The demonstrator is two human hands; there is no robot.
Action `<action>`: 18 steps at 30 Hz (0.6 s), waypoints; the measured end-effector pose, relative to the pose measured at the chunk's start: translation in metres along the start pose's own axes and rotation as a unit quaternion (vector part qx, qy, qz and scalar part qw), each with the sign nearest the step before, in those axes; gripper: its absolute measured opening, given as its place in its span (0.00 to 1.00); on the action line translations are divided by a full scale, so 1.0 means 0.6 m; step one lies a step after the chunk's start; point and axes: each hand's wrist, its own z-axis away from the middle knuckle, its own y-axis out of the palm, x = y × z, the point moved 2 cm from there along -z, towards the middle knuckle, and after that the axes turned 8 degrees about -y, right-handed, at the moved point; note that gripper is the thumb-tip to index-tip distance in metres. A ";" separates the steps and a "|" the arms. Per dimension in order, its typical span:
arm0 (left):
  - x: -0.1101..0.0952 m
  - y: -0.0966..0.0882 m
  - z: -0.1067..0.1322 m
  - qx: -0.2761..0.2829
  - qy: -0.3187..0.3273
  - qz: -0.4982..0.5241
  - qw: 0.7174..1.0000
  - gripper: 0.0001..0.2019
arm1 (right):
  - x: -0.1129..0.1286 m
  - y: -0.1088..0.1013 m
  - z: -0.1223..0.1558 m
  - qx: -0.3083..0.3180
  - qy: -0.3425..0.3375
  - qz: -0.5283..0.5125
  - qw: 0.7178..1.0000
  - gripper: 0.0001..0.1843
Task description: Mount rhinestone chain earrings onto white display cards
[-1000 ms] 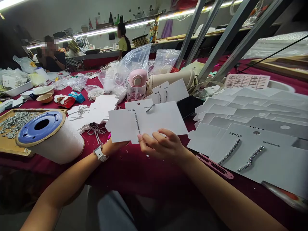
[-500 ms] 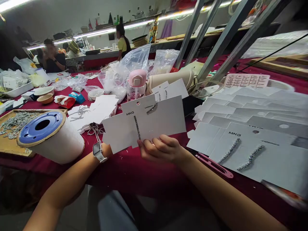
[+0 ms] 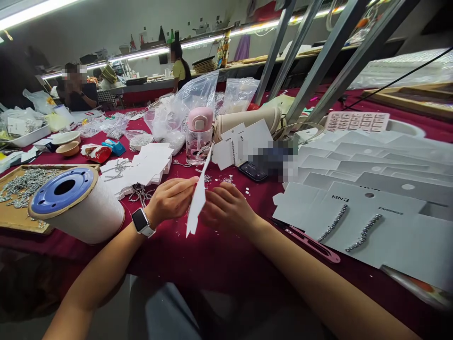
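Observation:
My left hand (image 3: pixel 171 200), with a watch (image 3: pixel 141 220) on its wrist, pinches a white earring card (image 3: pixel 197 205) between thumb and fingers. The card stands nearly edge-on, so its printed face and its chains hardly show. On the card's right side, my right hand (image 3: pixel 228 208) has its fingers curled in against it. Those fingertips are partly blurred, and what they grip, if anything, is hidden. To the right, a stack of white cards (image 3: pixel 339 189) is topped by one printed MNG that bears two silver rhinestone chains (image 3: pixel 364 232).
A large thread spool (image 3: pixel 95 212) stands left, beside a tray of silver chains (image 3: pixel 10 215). Behind my hands are a pink-lidded bottle (image 3: pixel 200 137), a phone (image 3: pixel 253 171) and more cards (image 3: pixel 222 156). Pink tweezers (image 3: pixel 314 245) lie by the stack. Metal bars (image 3: pixel 318 71) slant overhead at right.
The card has turned from facing me to nearly edge-on. My left hand has come out from behind it and grips its left side. My right hand has shifted from its lower edge to its right side.

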 end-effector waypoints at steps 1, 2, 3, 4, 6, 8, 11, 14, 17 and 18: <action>-0.004 -0.006 -0.006 -0.034 0.029 0.002 0.999 0.12 | -0.003 0.001 0.002 -0.001 0.039 -0.024 0.999 0.08; -0.006 -0.010 -0.011 -0.057 0.048 0.003 0.997 0.14 | -0.008 0.002 0.004 -0.001 0.082 -0.037 0.996 0.10; -0.008 -0.014 -0.014 -0.075 0.061 0.002 0.995 0.16 | -0.013 0.003 0.007 -0.004 0.128 -0.040 0.991 0.12; -0.009 -0.016 -0.015 -0.081 0.065 -0.001 0.995 0.18 | -0.019 0.002 0.011 -0.009 0.174 -0.036 0.984 0.14; -0.008 -0.016 -0.016 -0.074 0.060 -0.010 0.995 0.21 | -0.032 0.001 0.017 -0.014 0.250 -0.020 0.968 0.18; -0.008 -0.012 -0.016 -0.070 0.070 -0.018 0.995 0.22 | -0.044 0.001 0.022 0.002 0.294 -0.008 0.956 0.21; -0.010 -0.003 -0.015 -0.053 0.096 -0.021 0.994 0.18 | -0.056 0.007 0.026 0.056 0.314 0.011 0.948 0.18; -0.013 0.003 -0.014 -0.022 0.101 -0.025 0.994 0.15 | -0.057 0.020 0.031 0.106 0.311 0.010 0.944 0.13; -0.012 0.004 -0.011 -0.013 0.101 -0.019 0.995 0.11 | -0.053 0.030 0.035 0.130 0.305 -0.007 0.943 0.10; -0.011 0.004 -0.010 -0.015 0.101 -0.014 0.995 0.10 | -0.052 0.031 0.035 0.129 0.302 -0.014 0.944 0.09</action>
